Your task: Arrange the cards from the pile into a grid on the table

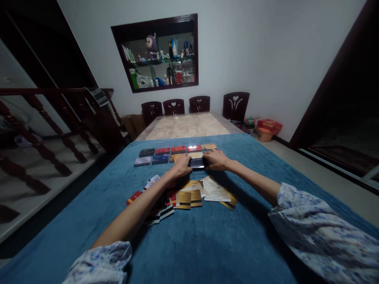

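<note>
Blue plush cloth covers the near part of a long table. Bare marble top shows beyond it, and four dark wooden chairs stand along the far end. A glazed wall niche above them holds bottles and a soft toy. Stair railing runs along the left.

On the cloth, well out from the body, two tidy rows of cards lie flat, grey, blue and red, edge to edge or nearly so. Nearer in is a loose pile of cards, overlapping, many gold or cream, some fanned under the left forearm.

Dark card: sits in the nearer row, towards its right end, lying on or just over the cloth; which, cannot tell. Left hand is on its left short end, right hand on its right short end, fingers of each curled down and closed on it. The hands are close together, with only the card between them.

Handling, as judged: thin, light, stiff plastic with a glossy face, so likely slick under a fingertip. Soft pile beneath gives a little, so an edge can be tipped up. Best purchase is by the short edges, as now, or thumb under one long edge. Not fragile, though it may bend.
</note>
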The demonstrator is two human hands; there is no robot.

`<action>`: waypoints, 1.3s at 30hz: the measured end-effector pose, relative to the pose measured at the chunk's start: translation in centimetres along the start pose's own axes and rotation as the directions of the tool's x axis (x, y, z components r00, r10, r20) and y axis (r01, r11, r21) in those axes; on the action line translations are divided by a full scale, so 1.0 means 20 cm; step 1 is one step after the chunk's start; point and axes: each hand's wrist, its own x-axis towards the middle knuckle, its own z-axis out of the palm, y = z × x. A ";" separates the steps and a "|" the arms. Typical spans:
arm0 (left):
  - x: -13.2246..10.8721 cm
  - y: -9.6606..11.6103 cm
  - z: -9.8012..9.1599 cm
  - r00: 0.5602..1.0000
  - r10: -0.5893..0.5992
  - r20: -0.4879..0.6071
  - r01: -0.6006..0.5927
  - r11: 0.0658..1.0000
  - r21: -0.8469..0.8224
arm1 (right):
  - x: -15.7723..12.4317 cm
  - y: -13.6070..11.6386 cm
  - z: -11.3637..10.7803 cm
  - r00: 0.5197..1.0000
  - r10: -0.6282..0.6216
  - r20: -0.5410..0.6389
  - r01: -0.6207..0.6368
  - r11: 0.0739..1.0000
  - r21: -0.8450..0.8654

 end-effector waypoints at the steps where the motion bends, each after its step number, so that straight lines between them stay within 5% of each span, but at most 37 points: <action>1: 0.01 0.00 0.01 1.000 -0.003 0.006 0.003 1.000 0.007 | 0.00 0.00 0.00 1.000 0.005 0.013 -0.004 1.000 -0.005; 19: 0.06 0.00 0.00 0.992 -0.009 0.123 0.002 0.999 0.054 | 0.08 -0.03 -0.04 0.986 -0.003 0.167 0.016 0.997 -0.075; 39: 0.04 0.03 0.03 0.991 -0.046 0.123 0.039 0.998 0.054 | 0.10 -0.03 -0.03 0.988 -0.022 0.151 0.036 0.995 -0.089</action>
